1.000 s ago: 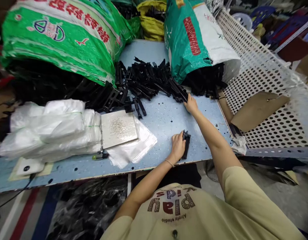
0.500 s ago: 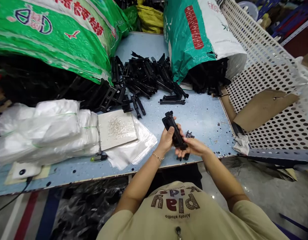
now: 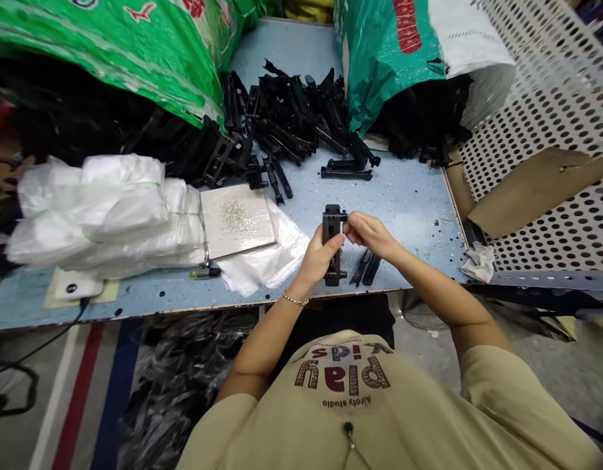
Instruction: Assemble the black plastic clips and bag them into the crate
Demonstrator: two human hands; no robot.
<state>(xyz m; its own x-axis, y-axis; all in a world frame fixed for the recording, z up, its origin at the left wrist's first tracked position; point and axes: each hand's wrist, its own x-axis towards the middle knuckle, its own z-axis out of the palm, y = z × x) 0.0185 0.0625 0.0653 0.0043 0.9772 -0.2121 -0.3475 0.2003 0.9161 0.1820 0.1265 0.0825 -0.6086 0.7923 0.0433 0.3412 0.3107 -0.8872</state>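
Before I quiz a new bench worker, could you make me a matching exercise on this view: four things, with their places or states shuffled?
Things:
1. Left hand
2. Speckled board
3. Brown cardboard
4. White box

Places or states:
A. Against the perforated white panel
B. Has a black cable running from it
C. Gripping a black part
D. Partly over flat white sheets

Pairs: 1-C, 2-D, 3-A, 4-B

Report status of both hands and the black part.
Left hand holding black part. Right hand at its upper end. Loose black pieces close by on blue table.
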